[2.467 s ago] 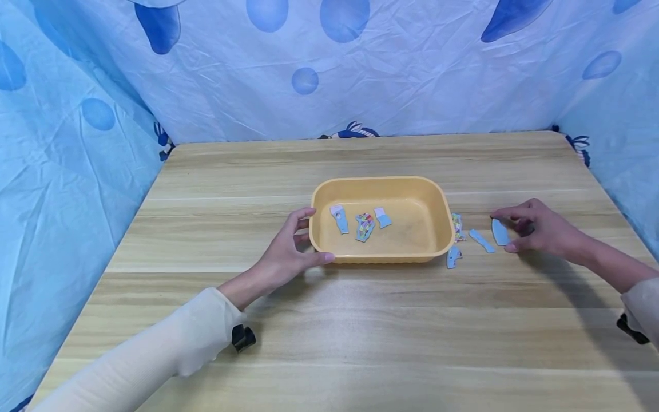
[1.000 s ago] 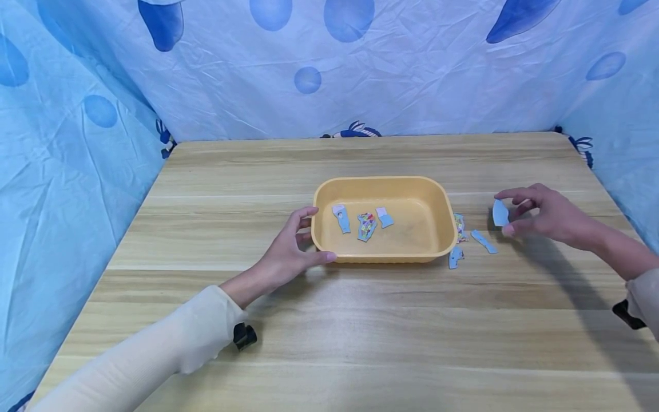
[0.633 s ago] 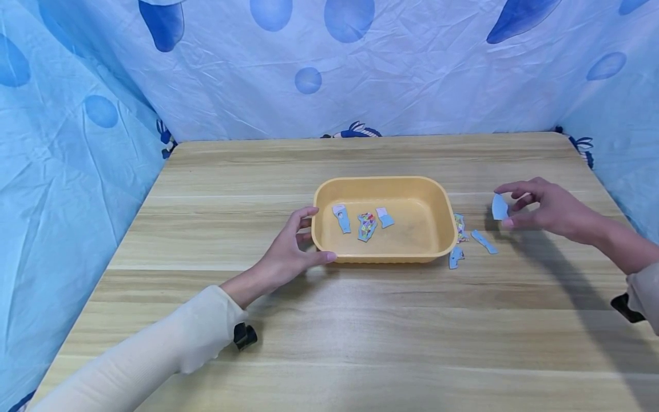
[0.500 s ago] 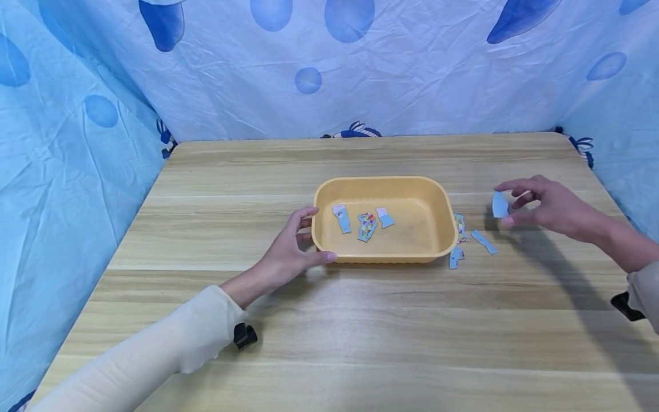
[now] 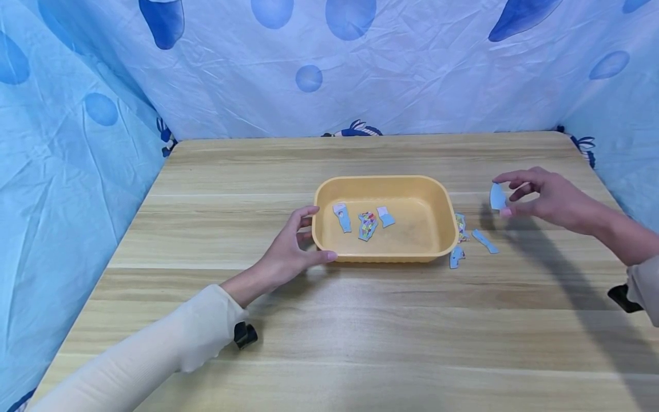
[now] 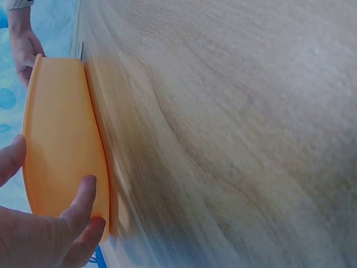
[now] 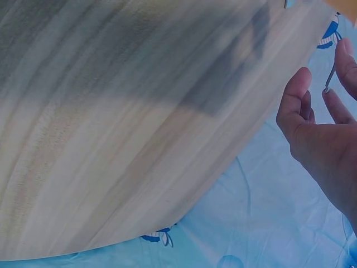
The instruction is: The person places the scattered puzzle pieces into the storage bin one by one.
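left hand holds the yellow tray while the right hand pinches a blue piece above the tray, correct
Not above the tray: the head view shows the right hand pinching the blue piece over the table, to the tray's right. The rest holds.

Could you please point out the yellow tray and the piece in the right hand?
Yellow tray point(image 5: 414, 226): head view, on its bare inner floor.
Blue piece point(image 5: 497, 197): head view, middle of its visible face.

Texts, labels, brands, numbers, signs: none legible. Multicoloured printed piece point(image 5: 368, 226) and pale-topped printed piece point(image 5: 342, 217), both lying in the yellow tray point(image 5: 417, 232): print too small to tell whether it includes characters. Multicoloured fragment point(image 5: 460, 226), on the table just beside the tray's right end: print likewise indistinct.
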A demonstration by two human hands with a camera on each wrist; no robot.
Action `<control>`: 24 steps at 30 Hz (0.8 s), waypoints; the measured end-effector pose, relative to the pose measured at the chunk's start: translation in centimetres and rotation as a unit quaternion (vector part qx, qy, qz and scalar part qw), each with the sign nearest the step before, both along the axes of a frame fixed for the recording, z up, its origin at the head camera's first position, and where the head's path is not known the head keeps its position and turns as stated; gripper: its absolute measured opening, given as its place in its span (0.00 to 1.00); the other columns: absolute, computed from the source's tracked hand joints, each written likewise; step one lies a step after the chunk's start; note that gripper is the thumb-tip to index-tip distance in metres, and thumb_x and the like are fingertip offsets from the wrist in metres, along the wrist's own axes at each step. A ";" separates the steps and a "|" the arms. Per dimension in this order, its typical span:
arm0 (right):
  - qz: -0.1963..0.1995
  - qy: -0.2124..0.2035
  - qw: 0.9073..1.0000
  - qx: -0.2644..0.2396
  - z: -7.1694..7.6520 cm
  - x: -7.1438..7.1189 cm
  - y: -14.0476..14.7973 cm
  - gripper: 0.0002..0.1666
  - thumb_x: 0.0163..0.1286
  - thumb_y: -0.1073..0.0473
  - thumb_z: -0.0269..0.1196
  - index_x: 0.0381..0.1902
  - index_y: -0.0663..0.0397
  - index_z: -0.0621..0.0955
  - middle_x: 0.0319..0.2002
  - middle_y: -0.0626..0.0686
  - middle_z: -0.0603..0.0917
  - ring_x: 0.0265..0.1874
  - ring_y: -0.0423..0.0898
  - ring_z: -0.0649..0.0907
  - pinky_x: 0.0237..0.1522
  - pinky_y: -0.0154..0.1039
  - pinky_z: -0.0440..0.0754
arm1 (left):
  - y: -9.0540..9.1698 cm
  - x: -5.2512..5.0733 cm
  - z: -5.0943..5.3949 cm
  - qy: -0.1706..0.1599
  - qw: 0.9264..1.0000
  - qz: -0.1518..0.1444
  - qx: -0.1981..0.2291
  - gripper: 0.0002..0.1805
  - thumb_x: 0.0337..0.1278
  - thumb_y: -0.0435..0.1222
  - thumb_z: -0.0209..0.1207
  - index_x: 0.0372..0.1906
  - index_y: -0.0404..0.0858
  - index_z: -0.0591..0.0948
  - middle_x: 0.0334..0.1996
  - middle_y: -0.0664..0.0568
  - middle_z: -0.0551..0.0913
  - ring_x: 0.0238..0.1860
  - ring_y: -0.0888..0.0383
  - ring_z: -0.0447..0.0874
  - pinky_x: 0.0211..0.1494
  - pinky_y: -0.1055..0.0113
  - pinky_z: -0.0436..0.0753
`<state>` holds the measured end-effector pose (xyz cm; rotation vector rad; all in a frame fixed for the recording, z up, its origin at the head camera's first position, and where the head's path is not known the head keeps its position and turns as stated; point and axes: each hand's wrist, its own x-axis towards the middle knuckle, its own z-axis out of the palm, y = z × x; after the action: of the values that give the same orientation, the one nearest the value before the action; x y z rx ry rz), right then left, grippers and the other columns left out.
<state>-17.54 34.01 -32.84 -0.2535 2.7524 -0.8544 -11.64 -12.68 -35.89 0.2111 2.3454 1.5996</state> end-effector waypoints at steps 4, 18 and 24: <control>0.004 0.004 1.000 -0.003 0.5 -0.1 -0.1 0.42 0.60 0.52 0.70 0.69 0.53 0.66 0.63 0.62 0.63 0.51 0.49 0.70 0.33 0.30 0.76 | 0.0 0.0 0.0 -0.001 1.000 0.000 0.000 0.53 0.41 0.40 0.75 0.72 0.47 0.56 0.65 0.47 0.65 0.63 0.49 0.69 0.69 0.52 0.64; 0.010 0.015 1.000 0.013 2.2 -1.0 -1.0 0.43 0.59 0.50 0.71 0.69 0.50 0.67 0.63 0.60 0.67 0.53 0.54 0.71 0.35 0.29 0.74 | 0.1 -0.1 -0.2 -0.004 1.000 0.005 0.001 0.52 0.41 0.38 0.75 0.71 0.49 0.57 0.65 0.48 0.65 0.62 0.48 0.70 0.68 0.52 0.65; 0.015 0.015 1.000 0.013 2.8 -1.2 -1.7 0.43 0.60 0.50 0.70 0.70 0.50 0.66 0.62 0.60 0.68 0.54 0.54 0.71 0.38 0.36 0.75 | 0.0 -0.1 -0.1 -0.006 1.000 0.005 -0.003 0.52 0.41 0.39 0.75 0.71 0.50 0.56 0.65 0.48 0.65 0.62 0.49 0.70 0.68 0.53 0.65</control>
<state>-18.78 32.30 -30.04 -0.3048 2.7774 -0.8135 -11.69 -12.65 -35.96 0.1888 2.3449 1.5941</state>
